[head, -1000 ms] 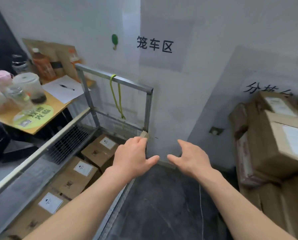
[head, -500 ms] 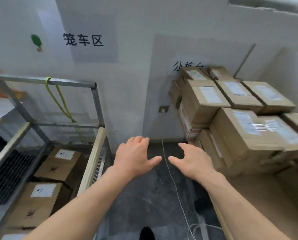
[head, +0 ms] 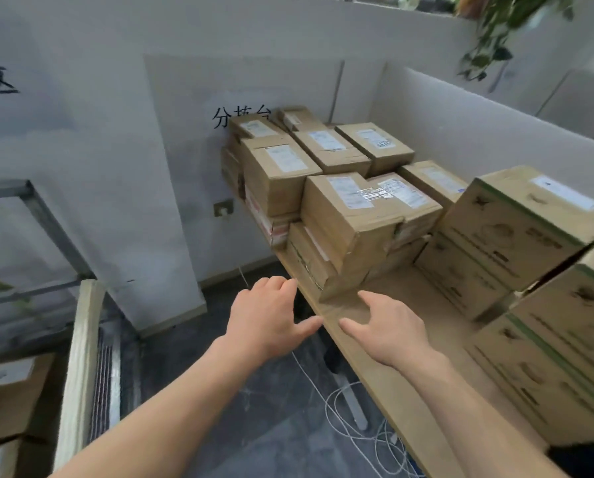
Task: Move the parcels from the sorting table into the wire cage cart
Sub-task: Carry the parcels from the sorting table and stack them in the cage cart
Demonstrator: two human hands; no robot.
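the stacked parcels point(head: 344, 215) fill the bench point(head: 395, 388) at centre and right of the frame, the nearest low box point(head: 307, 260) lying just beyond the right grip point(head: 388, 329), while the left grip point(head: 268, 319) hovers by the bench's left edge over the dark floor. the wire cage cart point(head: 42, 219) is cut off at the left edge, a boxed parcel point(head: 9, 395) inside it half out of frame, and the labels are too blurred to read. both grips are spread, fingers loosely extended, thumbs pointing toward each other, holding nothing.
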